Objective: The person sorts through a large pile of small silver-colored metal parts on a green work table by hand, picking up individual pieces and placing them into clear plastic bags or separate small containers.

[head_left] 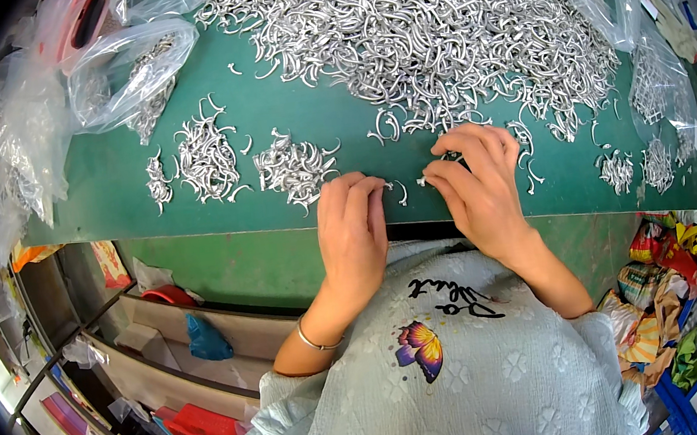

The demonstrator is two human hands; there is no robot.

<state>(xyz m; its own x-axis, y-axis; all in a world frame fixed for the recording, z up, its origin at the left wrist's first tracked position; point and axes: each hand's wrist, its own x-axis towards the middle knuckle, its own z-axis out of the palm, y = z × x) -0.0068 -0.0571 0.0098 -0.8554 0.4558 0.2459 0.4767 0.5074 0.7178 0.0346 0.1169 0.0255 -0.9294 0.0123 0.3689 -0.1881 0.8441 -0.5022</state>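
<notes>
- Left hand [352,221] rests curled, fingertips pinching a small silver hook [398,189] at the green table [337,123] edge.
- Right hand [474,180] pinches another piece [424,180] beside it, seemingly for pairing.
- Beyond the fingers: small sorted piles [294,167], then the large heap of hooks [421,26].

Large hook pile [429,25] cut off at top edge

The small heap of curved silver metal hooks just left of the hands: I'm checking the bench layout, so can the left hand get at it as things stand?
Probably yes. The left hand rests on the green table right beside the small heap of curved silver metal hooks, with nothing between them.
</notes>
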